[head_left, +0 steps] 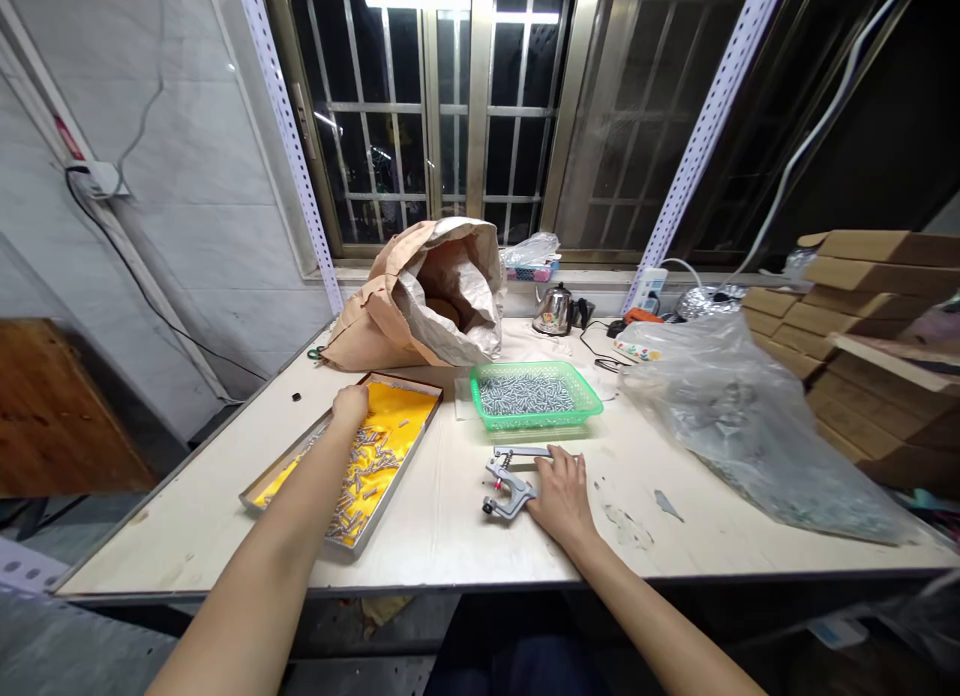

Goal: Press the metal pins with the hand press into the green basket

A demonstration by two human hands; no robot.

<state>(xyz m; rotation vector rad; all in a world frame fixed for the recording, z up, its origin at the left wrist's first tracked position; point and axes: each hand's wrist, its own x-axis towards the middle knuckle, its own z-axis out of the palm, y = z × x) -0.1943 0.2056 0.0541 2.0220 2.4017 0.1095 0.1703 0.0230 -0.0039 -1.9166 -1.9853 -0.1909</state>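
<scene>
My left hand (350, 406) reaches into a shallow metal tray (300, 459) lined with yellow and strewn with several small metal pieces (365, 466). Its fingers are curled down among the pieces, and what they hold is hidden. My right hand (560, 494) rests on the table beside a grey hand press tool (510, 478), with the fingers touching its handle. A green basket (535, 397) full of small metal parts stands just beyond the tool.
An open brown paper sack (427, 298) lies behind the tray. A large clear plastic bag (757, 426) of parts fills the right side, with stacked cardboard boxes (862, 316) behind it. A kettle (553, 311) and cables sit near the window. The table's front edge (465, 582) is close.
</scene>
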